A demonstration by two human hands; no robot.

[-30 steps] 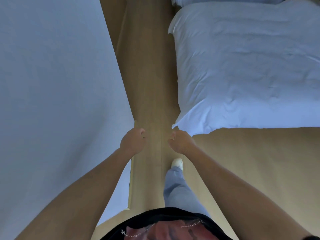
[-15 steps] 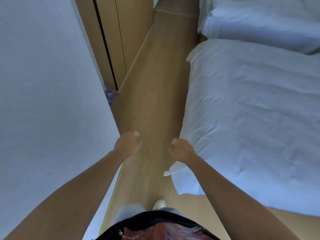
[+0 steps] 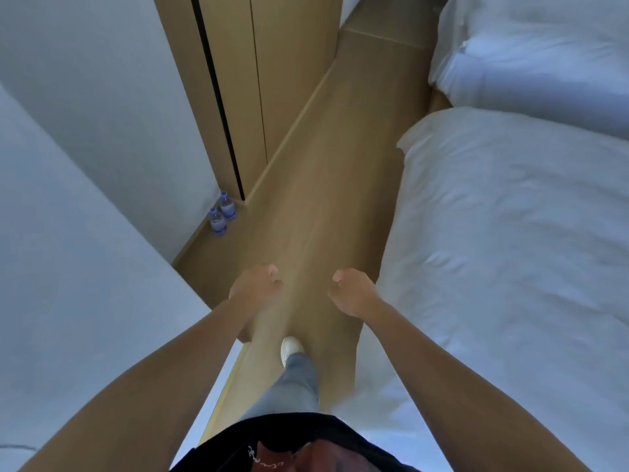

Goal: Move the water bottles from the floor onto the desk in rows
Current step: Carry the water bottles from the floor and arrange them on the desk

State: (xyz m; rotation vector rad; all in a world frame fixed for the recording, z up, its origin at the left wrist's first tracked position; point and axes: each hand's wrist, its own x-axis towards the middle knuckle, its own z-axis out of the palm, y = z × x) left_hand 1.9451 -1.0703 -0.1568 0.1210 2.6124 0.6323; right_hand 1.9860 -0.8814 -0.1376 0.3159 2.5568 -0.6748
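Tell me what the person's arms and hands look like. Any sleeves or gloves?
No gloves or long sleeves: both forearms are bare down to the left hand and right hand. No watch, rings or bracelets show. The person wears a black top, blue jeans and a white shoe.

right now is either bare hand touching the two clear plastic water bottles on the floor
Apart. The head view shows wood floor between the left hand, right hand and the two water bottles.

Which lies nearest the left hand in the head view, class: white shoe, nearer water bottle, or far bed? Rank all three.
From the left hand:
1. white shoe, just below.
2. nearer water bottle, up-left by the wall.
3. far bed, top right.
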